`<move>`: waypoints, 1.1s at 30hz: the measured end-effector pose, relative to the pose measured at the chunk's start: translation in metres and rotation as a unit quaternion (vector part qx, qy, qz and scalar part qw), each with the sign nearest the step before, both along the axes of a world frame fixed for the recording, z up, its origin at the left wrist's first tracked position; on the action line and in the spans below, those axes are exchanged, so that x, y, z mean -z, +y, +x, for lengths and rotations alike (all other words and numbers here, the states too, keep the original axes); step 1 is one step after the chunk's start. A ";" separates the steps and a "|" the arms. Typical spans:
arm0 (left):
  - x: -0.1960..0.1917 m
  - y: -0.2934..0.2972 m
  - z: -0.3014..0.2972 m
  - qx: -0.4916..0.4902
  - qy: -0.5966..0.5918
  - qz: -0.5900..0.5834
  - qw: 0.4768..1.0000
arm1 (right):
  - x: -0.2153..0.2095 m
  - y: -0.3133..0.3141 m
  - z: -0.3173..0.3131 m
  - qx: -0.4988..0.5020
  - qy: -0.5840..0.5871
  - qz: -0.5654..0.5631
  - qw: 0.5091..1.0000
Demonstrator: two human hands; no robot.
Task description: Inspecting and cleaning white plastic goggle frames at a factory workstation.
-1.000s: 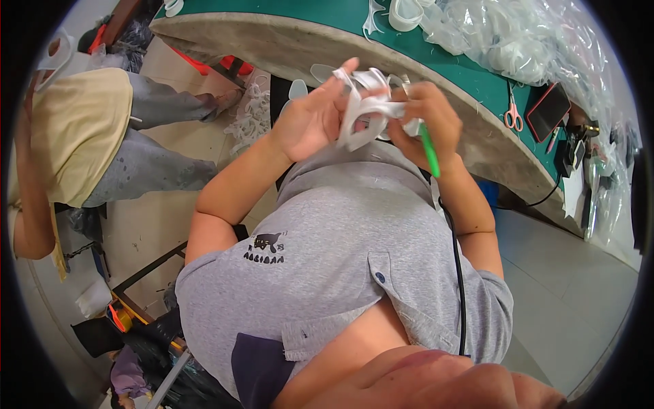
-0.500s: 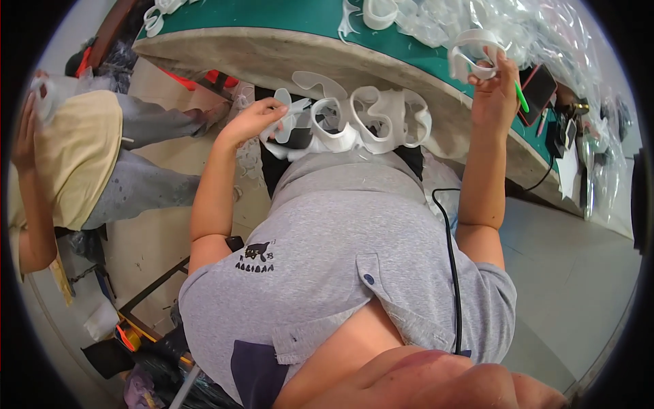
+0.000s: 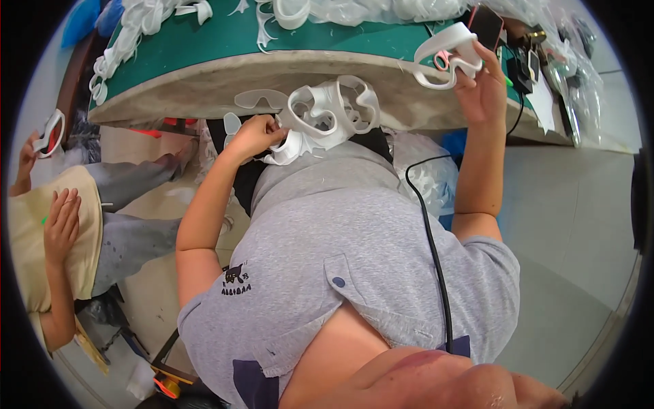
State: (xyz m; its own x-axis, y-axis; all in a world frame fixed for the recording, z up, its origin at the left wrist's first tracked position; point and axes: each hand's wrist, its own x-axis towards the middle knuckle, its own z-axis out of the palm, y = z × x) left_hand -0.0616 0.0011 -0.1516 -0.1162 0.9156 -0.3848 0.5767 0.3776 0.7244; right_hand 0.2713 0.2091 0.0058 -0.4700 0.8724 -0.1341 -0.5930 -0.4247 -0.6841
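In my raised right hand (image 3: 481, 85) is a white goggle frame (image 3: 426, 76), gripped by its right side between thumb and fingers. A bit of green shows behind that hand, probably the slim green tool seen earlier. My left hand (image 3: 255, 138) is low over my lap, its fingers closed on the edge of a white goggle frame (image 3: 294, 146); the fingertips are partly hidden. Beside it more white goggle frames (image 3: 357, 102) lie heaped on my lap. A translucent lens-shaped piece (image 3: 261, 99) rests just beyond the left hand.
The green-topped table (image 3: 197, 51) curves across in front of me. On it are white trimmings (image 3: 139, 31), clear plastic bags (image 3: 354, 10), and a dark phone (image 3: 486, 27). A black cable (image 3: 436, 238) runs down my front. At left, a co-worker's hand (image 3: 63, 225) and another goggle frame (image 3: 51, 133) show.
My left hand has left the translucent piece and moved onto the frames on my lap. The frame in my right hand has turned, its openings now showing more. The whole view has shifted.
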 end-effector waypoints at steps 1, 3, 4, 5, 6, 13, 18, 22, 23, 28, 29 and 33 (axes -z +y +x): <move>0.005 0.001 -0.006 0.011 -0.032 -0.038 0.999 | 0.000 -0.005 0.014 -0.046 0.004 0.088 0.995; 0.000 0.001 -0.006 0.004 -0.016 -0.019 1.000 | -0.001 -0.021 0.031 0.035 -0.095 0.173 0.980; -0.002 0.000 -0.005 -0.012 -0.002 0.002 1.000 | 0.007 -0.022 0.048 0.057 -0.124 0.213 0.967; 0.001 -0.003 -0.005 -0.002 -0.001 -0.001 1.000 | 0.008 -0.028 0.060 0.055 -0.165 0.231 0.957; 0.008 -0.006 -0.005 -0.018 0.044 0.073 0.996 | 0.007 -0.034 0.072 0.063 -0.210 0.246 0.944; -0.001 0.006 -0.006 -0.001 0.130 0.037 0.991 | -0.001 -0.087 0.135 0.043 -0.487 0.274 0.829; -0.028 -0.005 -0.011 -0.135 0.072 0.193 0.969 | 0.021 -0.105 0.155 -0.151 -0.687 0.281 0.653; -0.053 -0.002 -0.007 -0.195 -0.333 0.158 0.909 | 0.028 -0.096 0.146 -0.143 -0.659 0.327 0.662; -0.072 -0.003 0.004 -0.219 -0.355 0.150 0.896 | 0.025 -0.090 0.136 -0.108 -0.653 0.333 0.672; -0.084 -0.016 0.002 -0.202 -0.592 0.070 0.777 | 0.011 -0.070 0.047 -0.007 -0.385 0.475 0.791; -0.085 -0.015 0.009 -0.196 -0.595 0.068 0.776 | 0.015 -0.070 0.023 0.018 -0.349 0.523 0.777; -0.094 -0.010 0.038 -0.200 -0.495 0.137 0.834 | 0.021 -0.087 -0.058 -0.050 -0.240 0.515 0.821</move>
State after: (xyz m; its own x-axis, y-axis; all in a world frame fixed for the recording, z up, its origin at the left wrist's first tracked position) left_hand -0.0234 -0.0087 -0.0575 -0.1825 0.9495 -0.2551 -0.4885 0.1376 0.8617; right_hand 0.2138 0.1220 -0.0153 -0.6550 0.5998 0.4596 -0.1470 0.4954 -0.8561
